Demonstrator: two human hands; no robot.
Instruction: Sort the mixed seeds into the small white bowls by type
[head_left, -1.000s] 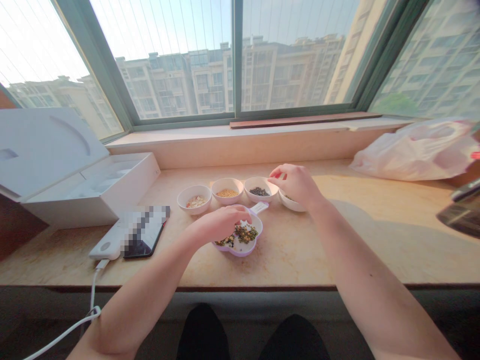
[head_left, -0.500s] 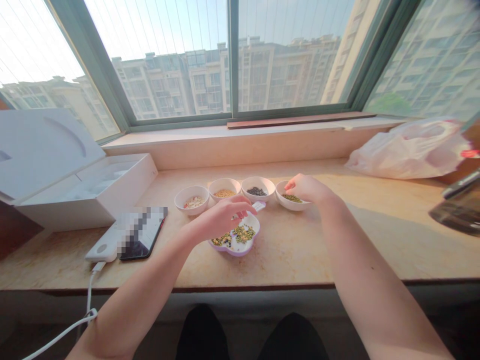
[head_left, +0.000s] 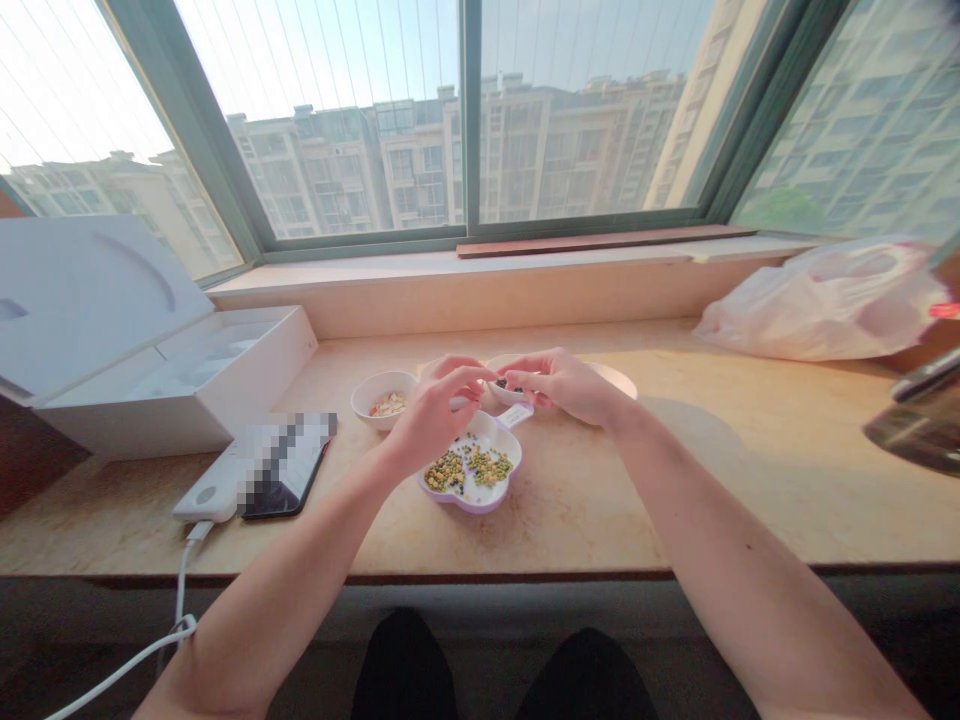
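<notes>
My left hand (head_left: 442, 402) is held over the back left of a lobed white dish (head_left: 480, 496) with a lilac edge, its fingers curled together. In the dish lie mixed green, yellow and dark beans (head_left: 491, 466). My right hand (head_left: 568, 386) faces it, thumb and fingers pinched before a white bowl of black beans (head_left: 504, 384). The fingertips nearly meet, and whatever they hold is too small to make out. The right hand and wrist partly cover another white bowl (head_left: 619, 379). A bowl of pale flakes (head_left: 388, 404) stands left of my left hand.
On the left are an open white box (head_left: 180, 385), a phone (head_left: 289, 480), and a white device (head_left: 206, 497) with a cable (head_left: 180, 585). A plastic bag (head_left: 821, 305) and a dark glossy container (head_left: 919, 420) are at right. Windows rise behind the counter (head_left: 757, 500).
My right hand has left the green-bean bowl and moved left to the black-bean bowl. My left hand has shifted slightly left and up, its fingers more curled, uncovering more of the dish.
</notes>
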